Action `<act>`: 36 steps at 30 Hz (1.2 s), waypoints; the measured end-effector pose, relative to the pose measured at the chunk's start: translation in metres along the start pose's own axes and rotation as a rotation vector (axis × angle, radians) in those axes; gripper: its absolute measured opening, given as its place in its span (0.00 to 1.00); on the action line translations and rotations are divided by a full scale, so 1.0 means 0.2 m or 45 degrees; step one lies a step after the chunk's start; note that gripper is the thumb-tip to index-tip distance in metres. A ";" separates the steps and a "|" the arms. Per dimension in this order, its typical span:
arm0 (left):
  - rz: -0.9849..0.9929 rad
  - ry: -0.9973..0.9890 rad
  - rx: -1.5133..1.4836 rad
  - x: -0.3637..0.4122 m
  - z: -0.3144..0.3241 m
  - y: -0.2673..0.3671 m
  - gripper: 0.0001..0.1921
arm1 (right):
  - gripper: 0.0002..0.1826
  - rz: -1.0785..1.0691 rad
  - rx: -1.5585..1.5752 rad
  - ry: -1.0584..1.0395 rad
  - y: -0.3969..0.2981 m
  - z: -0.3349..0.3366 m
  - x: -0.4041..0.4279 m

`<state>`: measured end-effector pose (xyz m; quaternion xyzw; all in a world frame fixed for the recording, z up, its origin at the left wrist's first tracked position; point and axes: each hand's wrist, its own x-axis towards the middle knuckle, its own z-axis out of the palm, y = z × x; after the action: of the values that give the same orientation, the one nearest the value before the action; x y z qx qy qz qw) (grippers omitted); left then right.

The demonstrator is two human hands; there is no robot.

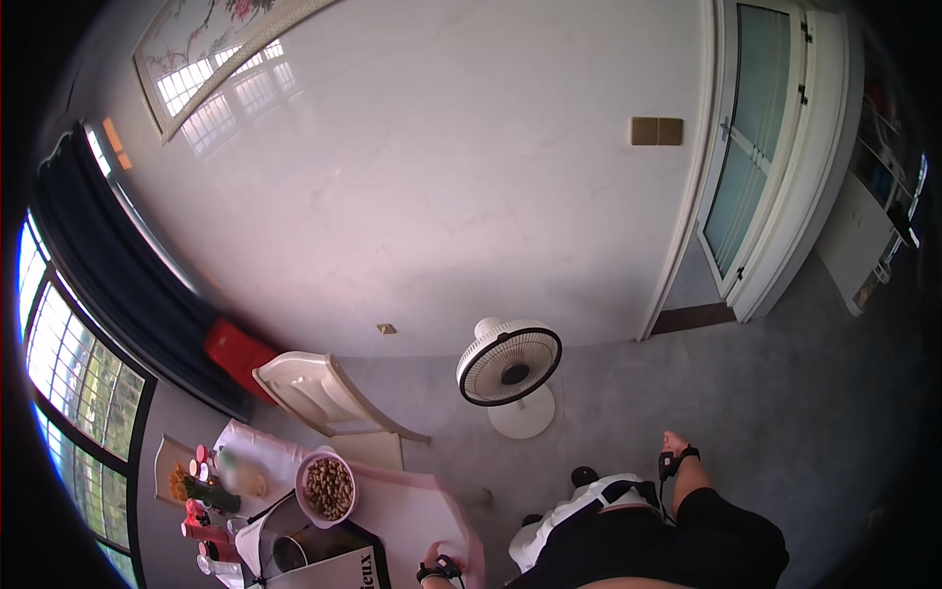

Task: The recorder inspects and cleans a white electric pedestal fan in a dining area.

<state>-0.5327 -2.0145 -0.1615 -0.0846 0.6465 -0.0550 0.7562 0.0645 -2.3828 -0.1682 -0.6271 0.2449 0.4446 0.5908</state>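
Note:
My left hand (pixel 444 557), a strap and small device on its wrist, rests at the edge of the table (pixel 419 508) with its pink-white cover. Its fingers are partly hidden by the wrist device. Away from the table, my right hand (pixel 673 444) hangs over the grey floor with its fingers curled; whether anything is inside cannot be seen. A similar device is strapped to that wrist. Nearest the left hand lies a white panel (pixel 331 574) bearing writing, on a dark tray-like surface (pixel 360 531). Beyond it stands a lilac plastic basket (pixel 302 501) of brown, oval, nut-like pieces (pixel 329 489).
A white floor fan (pixel 509 368) stands ahead, left of a doorway with a glass-panelled door (pixel 751 140). A cream chair (pixel 324 390) is pulled up beyond the table. Several bottles (pixel 206 534) and a round dark vessel (pixel 289 554) occupy the table's left side.

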 end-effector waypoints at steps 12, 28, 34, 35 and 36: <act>0.144 0.083 0.073 0.00 0.01 -0.06 0.36 | 0.13 0.017 -0.275 -0.026 0.02 -0.03 0.07; 0.200 0.260 0.127 -0.13 0.16 -0.11 0.32 | 0.14 0.031 -0.192 -0.084 -0.05 -0.03 0.08; 0.216 0.243 0.111 -0.12 0.13 -0.11 0.32 | 0.14 -0.025 -0.193 -0.006 -0.04 0.02 0.05; 0.222 0.242 0.113 -0.11 0.12 -0.11 0.32 | 0.14 -0.034 -0.200 0.009 -0.05 0.05 0.03; 0.160 0.206 0.083 -0.12 0.12 -0.11 0.32 | 0.14 -0.042 -0.190 0.013 -0.05 0.05 0.03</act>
<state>-0.5131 -2.0308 -0.1305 -0.0146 0.7074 -0.0352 0.7058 0.0735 -2.3704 -0.1671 -0.6757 0.2035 0.4487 0.5483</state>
